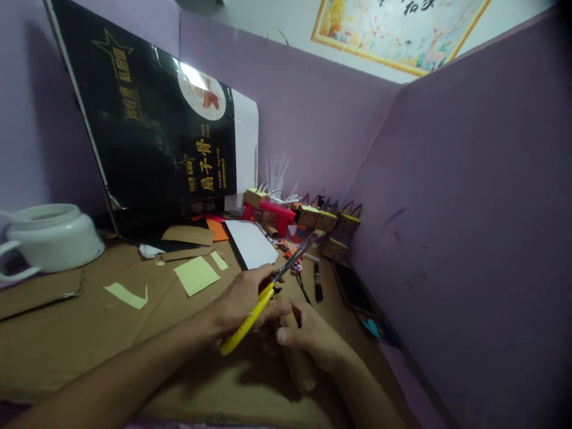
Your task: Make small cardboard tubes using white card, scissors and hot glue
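A pair of scissors (pixel 249 325) with yellow handles is in my left hand (pixel 239 301), its metal blades pointing up and away to the right. The fingers of my left hand are bent, and their tips reach over to my right hand (pixel 315 333). My right hand is closed around a brown piece that looks like rolled cardboard (pixel 300 369), with the thumb pressed on its side. Its upper end is partly hidden by the fingers. Left of my hands, a pale yellow paper square (pixel 196 275) and a cut yellow strip (pixel 127 295) lie on the cardboard-covered table (pixel 147 351).
A white mug (pixel 56 238) stands at the left, and a large black box panel (pixel 152 113) leans behind. Cardboard figures with pointed tops (pixel 326 221) stand at the back right. A black marker (pixel 317 283) and a dark phone-like slab (pixel 353 289) lie by the right wall.
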A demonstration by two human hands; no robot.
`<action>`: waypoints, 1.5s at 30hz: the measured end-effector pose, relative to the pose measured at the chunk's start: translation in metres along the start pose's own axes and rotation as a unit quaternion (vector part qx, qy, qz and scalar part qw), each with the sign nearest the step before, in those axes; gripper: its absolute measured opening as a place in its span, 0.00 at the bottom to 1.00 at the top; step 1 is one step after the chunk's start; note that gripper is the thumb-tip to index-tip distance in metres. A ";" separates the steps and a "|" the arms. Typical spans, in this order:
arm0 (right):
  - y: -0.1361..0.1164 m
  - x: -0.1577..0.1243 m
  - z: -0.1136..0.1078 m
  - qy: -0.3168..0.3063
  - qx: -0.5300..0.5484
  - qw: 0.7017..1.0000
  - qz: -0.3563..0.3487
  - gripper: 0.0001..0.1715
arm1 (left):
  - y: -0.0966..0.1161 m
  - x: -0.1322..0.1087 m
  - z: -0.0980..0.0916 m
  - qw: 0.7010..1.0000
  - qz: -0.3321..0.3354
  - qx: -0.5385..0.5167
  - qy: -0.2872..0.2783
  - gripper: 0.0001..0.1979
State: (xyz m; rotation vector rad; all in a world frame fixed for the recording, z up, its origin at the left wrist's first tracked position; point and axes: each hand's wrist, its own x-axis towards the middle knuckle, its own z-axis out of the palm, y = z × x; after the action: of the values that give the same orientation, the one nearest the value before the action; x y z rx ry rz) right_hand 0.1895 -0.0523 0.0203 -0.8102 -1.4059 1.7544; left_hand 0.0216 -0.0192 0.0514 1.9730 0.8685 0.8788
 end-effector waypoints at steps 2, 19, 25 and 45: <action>-0.004 -0.001 0.001 0.014 -0.019 1.000 -0.006 0.21 | 0.000 -0.001 -0.001 1.000 0.030 0.001 0.005 0.19; -0.007 -0.003 -0.015 0.168 -0.072 0.971 -0.157 0.22 | -0.010 -0.011 -0.035 0.939 0.176 0.292 -0.034 0.16; -0.006 -0.004 -0.014 0.193 -0.117 0.963 -0.150 0.18 | -0.015 -0.014 -0.018 0.901 0.194 0.388 -0.022 0.19; -0.010 -0.004 -0.010 0.226 -0.163 0.950 -0.142 0.13 | -0.022 -0.012 -0.018 0.807 0.262 0.528 0.026 0.16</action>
State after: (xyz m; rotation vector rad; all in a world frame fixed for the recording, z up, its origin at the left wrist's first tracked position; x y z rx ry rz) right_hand 0.2009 -0.0491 0.0279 -1.0462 -1.4231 1.0447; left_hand -0.0045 -0.0126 0.0376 3.2996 0.9546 0.8011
